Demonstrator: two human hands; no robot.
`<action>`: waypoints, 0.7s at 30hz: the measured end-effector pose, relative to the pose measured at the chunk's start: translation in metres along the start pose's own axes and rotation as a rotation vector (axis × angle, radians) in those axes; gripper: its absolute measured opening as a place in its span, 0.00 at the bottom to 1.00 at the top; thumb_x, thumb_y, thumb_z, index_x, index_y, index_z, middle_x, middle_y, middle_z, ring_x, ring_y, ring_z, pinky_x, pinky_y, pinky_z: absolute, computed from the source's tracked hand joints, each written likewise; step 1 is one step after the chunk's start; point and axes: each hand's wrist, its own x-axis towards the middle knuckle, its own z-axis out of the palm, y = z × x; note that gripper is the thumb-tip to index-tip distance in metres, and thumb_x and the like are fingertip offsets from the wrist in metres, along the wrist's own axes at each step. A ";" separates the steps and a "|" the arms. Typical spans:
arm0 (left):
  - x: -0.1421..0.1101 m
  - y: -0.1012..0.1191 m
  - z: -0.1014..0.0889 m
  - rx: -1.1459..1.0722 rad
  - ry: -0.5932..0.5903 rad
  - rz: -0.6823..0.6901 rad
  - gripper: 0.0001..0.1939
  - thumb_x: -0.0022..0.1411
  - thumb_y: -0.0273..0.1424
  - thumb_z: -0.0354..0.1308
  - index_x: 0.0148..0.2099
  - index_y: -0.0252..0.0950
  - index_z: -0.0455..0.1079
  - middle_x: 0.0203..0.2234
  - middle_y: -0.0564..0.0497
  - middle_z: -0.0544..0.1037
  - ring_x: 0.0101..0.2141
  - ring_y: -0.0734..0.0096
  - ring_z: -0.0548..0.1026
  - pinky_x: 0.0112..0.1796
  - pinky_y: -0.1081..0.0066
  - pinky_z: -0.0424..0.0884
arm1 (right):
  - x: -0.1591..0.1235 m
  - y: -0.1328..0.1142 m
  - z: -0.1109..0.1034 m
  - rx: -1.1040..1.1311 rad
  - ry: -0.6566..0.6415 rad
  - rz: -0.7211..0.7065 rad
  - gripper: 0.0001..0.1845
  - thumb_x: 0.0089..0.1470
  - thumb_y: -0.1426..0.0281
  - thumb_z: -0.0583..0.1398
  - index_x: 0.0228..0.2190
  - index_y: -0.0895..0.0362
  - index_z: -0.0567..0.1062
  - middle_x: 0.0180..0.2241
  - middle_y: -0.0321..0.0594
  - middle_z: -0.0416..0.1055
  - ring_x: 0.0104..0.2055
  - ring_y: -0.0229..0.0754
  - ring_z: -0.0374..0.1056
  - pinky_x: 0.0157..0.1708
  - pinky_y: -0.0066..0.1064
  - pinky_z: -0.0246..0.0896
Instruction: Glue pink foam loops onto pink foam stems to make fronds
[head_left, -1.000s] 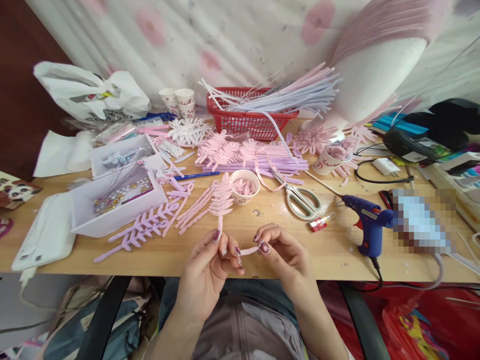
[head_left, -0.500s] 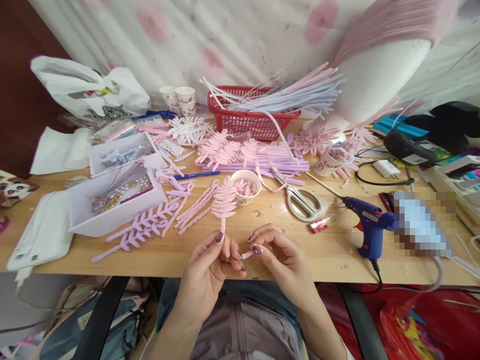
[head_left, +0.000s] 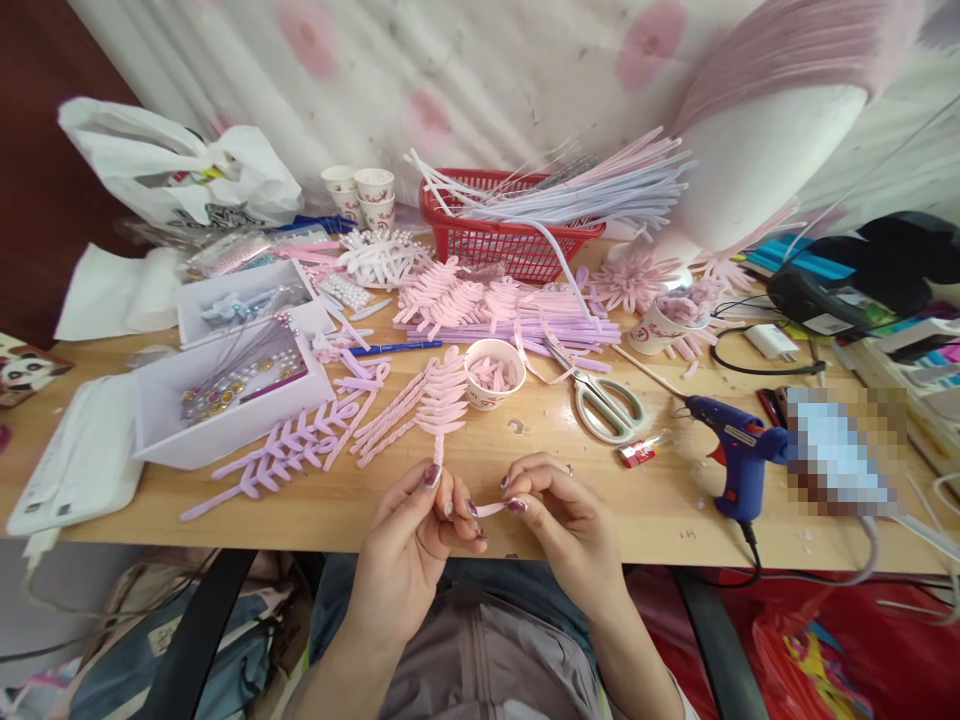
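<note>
My left hand (head_left: 405, 540) pinches the lower stem of a pink pipe-cleaner leaf sprig (head_left: 441, 402), whose side leaves fan out above the fingertips. Between thumb and fingers, my right hand (head_left: 571, 535) grips the end of a short pink pipe-cleaner piece (head_left: 491, 510). That piece spans the gap to the left fingers; where its other end joins or touches the sprig is hidden. Just right of the sprig stands a paper cup (head_left: 491, 401) full of short pink pieces. Twisted pink stems (head_left: 396, 420) and a purple leaf sprig (head_left: 281, 455) lie to the left.
Scissors (head_left: 611, 410), a small red-labelled item (head_left: 637, 452) and a blue glue gun (head_left: 739, 445) lie to the right. A white box (head_left: 225, 435) of beads is at left. Behind, a red basket (head_left: 495, 250) holds pipe cleaners near finished pink sprigs (head_left: 442, 293).
The sprig and my left hand have shifted slightly left. The pink piece between the hands shows a little longer. Both grips look the same.
</note>
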 end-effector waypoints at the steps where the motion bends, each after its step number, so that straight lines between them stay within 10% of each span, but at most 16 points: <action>1: 0.000 0.001 0.000 -0.005 0.010 0.002 0.16 0.49 0.32 0.73 0.23 0.31 0.69 0.20 0.55 0.73 0.20 0.79 0.74 0.23 0.79 0.77 | 0.000 0.000 0.000 -0.011 -0.004 -0.010 0.08 0.60 0.67 0.62 0.29 0.54 0.77 0.31 0.40 0.74 0.35 0.41 0.70 0.37 0.32 0.64; 11: -0.001 -0.002 -0.003 0.012 -0.023 0.041 0.18 0.53 0.35 0.71 0.23 0.32 0.67 0.20 0.55 0.73 0.19 0.79 0.73 0.21 0.79 0.76 | -0.006 0.002 0.002 -0.020 0.042 -0.033 0.08 0.62 0.67 0.60 0.30 0.53 0.75 0.31 0.39 0.72 0.36 0.41 0.68 0.37 0.32 0.64; 21: 0.007 -0.020 -0.014 0.474 -0.041 0.169 0.21 0.64 0.46 0.59 0.28 0.34 0.67 0.22 0.54 0.71 0.18 0.75 0.74 0.22 0.74 0.74 | 0.014 -0.005 -0.021 -0.039 0.200 -0.100 0.07 0.60 0.69 0.62 0.29 0.53 0.76 0.30 0.39 0.74 0.37 0.43 0.70 0.39 0.34 0.65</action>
